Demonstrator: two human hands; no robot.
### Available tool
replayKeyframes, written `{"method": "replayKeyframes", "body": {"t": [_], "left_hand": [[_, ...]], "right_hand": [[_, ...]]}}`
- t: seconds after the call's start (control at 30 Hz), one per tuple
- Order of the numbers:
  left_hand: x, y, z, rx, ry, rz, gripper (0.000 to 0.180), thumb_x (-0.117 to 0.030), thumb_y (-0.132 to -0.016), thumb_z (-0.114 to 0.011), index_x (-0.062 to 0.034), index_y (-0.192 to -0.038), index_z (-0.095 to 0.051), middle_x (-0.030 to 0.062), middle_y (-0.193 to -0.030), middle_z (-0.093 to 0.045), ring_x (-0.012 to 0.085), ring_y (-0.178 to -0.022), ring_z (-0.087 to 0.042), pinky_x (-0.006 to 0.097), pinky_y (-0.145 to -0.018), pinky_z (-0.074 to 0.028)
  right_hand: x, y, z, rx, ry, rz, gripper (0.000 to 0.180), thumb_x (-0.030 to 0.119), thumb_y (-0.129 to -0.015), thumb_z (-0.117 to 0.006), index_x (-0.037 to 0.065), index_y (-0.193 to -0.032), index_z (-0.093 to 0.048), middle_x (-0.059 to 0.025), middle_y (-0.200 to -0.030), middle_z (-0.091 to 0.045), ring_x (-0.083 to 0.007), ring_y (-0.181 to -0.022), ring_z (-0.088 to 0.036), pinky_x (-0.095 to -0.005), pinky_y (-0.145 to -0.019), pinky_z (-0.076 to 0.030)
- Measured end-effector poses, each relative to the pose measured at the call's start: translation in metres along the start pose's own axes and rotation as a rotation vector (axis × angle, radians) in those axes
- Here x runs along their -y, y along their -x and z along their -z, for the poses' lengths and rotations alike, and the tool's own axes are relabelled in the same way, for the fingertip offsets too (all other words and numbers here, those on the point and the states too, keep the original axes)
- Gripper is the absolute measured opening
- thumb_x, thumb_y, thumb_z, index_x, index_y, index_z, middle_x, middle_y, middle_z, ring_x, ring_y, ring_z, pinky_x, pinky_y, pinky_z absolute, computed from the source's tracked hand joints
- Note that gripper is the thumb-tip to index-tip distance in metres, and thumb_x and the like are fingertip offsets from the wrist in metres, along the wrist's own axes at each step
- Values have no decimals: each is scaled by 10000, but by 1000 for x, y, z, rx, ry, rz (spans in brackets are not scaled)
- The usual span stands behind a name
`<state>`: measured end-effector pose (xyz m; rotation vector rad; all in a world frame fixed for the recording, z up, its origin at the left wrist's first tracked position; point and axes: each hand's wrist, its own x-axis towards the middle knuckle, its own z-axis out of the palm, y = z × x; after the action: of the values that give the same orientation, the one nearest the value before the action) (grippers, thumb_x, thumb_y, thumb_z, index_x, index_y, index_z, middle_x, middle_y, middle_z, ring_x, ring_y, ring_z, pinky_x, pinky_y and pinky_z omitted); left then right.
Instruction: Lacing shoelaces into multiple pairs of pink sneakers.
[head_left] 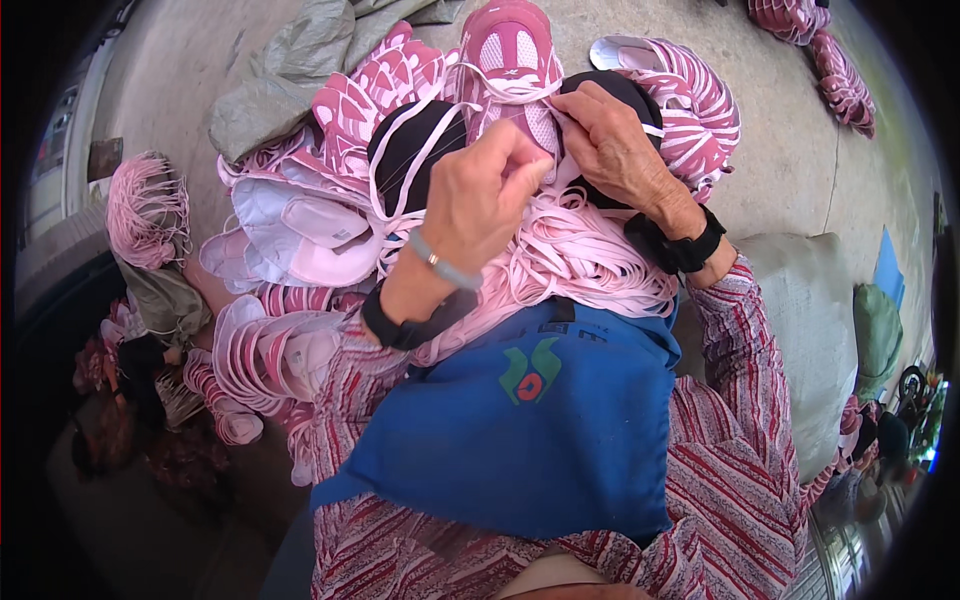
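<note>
A pink and white shoe upper (510, 60) lies toe away from me between my dark-clad knees, with a pale shoelace (515, 92) threaded across its front. My right hand (612, 145) is closed in a pinch at the upper's right edge, where the shoelace meets its fingers. Over the near end of the upper, my left hand (485, 190) is closed with thumb and fingertips together; whatever they hold is hidden. A large heap of pale pink laces (580, 255) covers my lap just below both hands. Lace loops also hang across my left knee (415, 150).
Stacked pink and white uppers stand left (385, 85) and right (695, 105) of my knees. Pale uppers (310, 230) lie beside my left arm. A lace bundle (148, 210) is at far left, grey sacking (270, 110) behind, a big pale sack (800, 320) at right.
</note>
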<state>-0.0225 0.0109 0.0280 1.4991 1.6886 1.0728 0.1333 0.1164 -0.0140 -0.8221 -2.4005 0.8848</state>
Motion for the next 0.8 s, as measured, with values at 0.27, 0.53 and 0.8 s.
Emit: {"method": "replayKeyframes", "body": {"t": [0.27,0.53,0.8], "left_hand": [[27,-21,-28,-76,-399,-68,106,-130,-870,-602,-43,-923,-574,155,-677,-626,311,-620,-638,380,-548,-486],[30,-34,-28,-107,-512,-103,165,-202,-874,-570,-39,-856,-564,197,-686,-619,380,-659,-624,464,-591,-486],[28,-37,-25,-73,-295,-47,117,-148,-862,-593,-35,-877,-619,154,-662,-615,258,-589,-620,351,-536,-469]], "right_hand": [[1,2,-2,-88,-210,-63,200,30,-797,-521,-25,-970,-607,-196,-880,-580,-371,-837,-585,-392,-744,-474],[4,-3,-6,-122,-108,104,157,-8,-801,-511,-30,-953,-544,-202,-859,-525,-383,-844,-554,-428,-734,-469],[-1,6,-16,-138,-17,33,255,20,-828,-530,-9,-1079,-492,-207,-1020,-506,-397,-890,-561,-421,-739,-498]]}}
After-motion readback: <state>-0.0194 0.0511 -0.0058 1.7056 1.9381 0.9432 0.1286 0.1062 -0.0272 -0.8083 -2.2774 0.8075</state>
